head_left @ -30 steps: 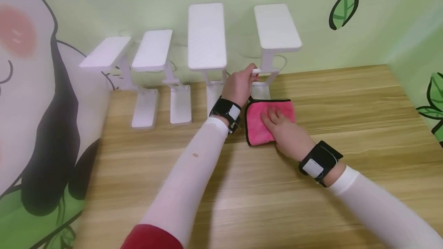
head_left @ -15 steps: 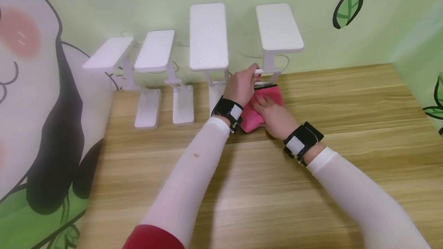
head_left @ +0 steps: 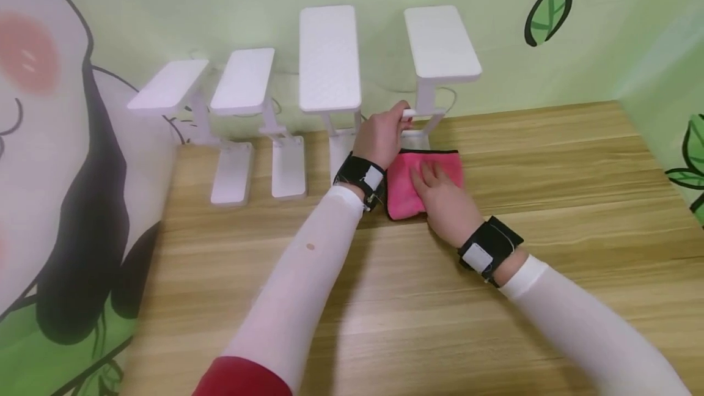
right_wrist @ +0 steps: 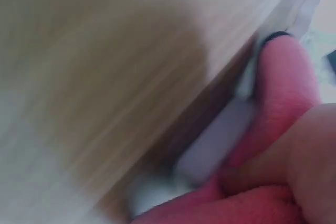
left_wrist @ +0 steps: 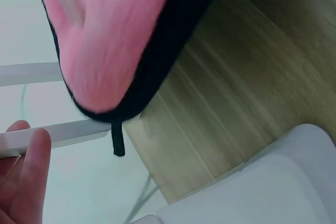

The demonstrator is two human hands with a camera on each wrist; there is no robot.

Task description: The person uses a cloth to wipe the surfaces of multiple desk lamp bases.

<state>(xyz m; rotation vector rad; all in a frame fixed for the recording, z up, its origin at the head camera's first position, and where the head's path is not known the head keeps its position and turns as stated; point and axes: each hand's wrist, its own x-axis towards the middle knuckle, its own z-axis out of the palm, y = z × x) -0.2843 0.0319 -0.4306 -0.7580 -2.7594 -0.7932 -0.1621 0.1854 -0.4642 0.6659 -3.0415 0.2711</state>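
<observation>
My left hand (head_left: 381, 139) grips a thin bar on the hinged arm of the rightmost white folding stand (head_left: 442, 41), which carries a flat rectangular panel. In the left wrist view its fingertips (left_wrist: 37, 156) pinch that bar. A pink cloth (head_left: 403, 191) with black edging covers most of this stand's base (head_left: 416, 141). My right hand (head_left: 450, 208) lies on the cloth with fingers extended, pressing it onto the base. The blurred right wrist view has the cloth (right_wrist: 287, 77) folded over the side of the base (right_wrist: 218, 140), with the thumb pushing into it.
Similar white stands stand in a row to the left: a tall one (head_left: 330, 57) beside my left hand, then a shorter one (head_left: 243, 80) and another (head_left: 170, 85). Thin cables run behind them along the painted wall (head_left: 495, 66). All stand on the wooden tabletop (head_left: 440, 322).
My right hand slid the cloth up and left along the base, then partway back down and right. The left hand has kept its grip on the bar.
</observation>
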